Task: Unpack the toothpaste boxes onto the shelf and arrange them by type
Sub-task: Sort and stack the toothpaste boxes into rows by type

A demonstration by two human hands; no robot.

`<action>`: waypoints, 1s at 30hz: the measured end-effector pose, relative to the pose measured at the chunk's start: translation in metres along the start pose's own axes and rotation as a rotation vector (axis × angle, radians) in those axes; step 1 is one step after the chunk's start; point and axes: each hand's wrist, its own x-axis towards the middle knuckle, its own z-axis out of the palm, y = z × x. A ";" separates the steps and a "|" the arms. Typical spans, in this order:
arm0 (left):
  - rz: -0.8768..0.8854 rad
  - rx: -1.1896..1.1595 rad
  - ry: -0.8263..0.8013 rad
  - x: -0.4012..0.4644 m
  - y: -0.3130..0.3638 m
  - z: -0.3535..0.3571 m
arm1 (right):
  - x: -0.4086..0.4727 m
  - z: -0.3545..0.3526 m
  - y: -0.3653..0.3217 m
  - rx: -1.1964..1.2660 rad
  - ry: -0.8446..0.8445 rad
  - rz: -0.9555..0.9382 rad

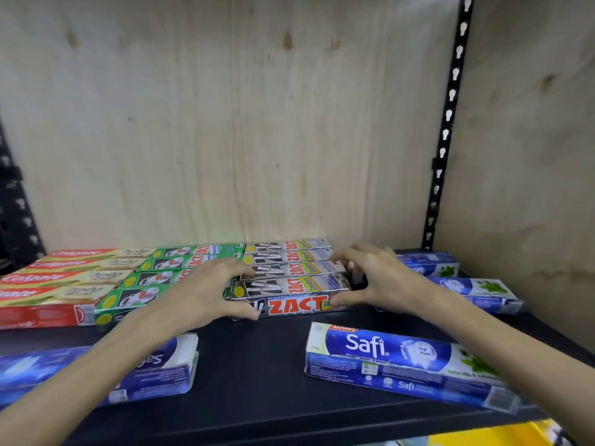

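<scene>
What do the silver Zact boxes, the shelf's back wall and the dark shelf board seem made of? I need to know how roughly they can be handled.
Silver Zact toothpaste boxes: seemingly thin printed card with a metallic, glossy finish that catches light. Pale back wall: unpainted plywood, with visible grain and knots. Dark shelf board: smooth and matte, perhaps painted metal or laminate; I cannot tell which.

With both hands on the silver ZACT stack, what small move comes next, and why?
Probably let go and reach for the loose Safi box. The left hand and right hand bracket the silver ZACT boxes, which already sit squared beside the green ZACT boxes.
</scene>
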 end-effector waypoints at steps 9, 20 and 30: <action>0.054 0.023 0.020 0.005 -0.004 -0.004 | -0.018 -0.019 0.029 0.246 0.031 0.069; 0.054 0.009 0.024 -0.002 -0.001 -0.005 | -0.009 -0.004 -0.001 0.102 0.013 -0.102; 0.044 -0.015 0.073 0.001 -0.005 -0.003 | 0.000 -0.001 -0.001 0.317 0.043 0.040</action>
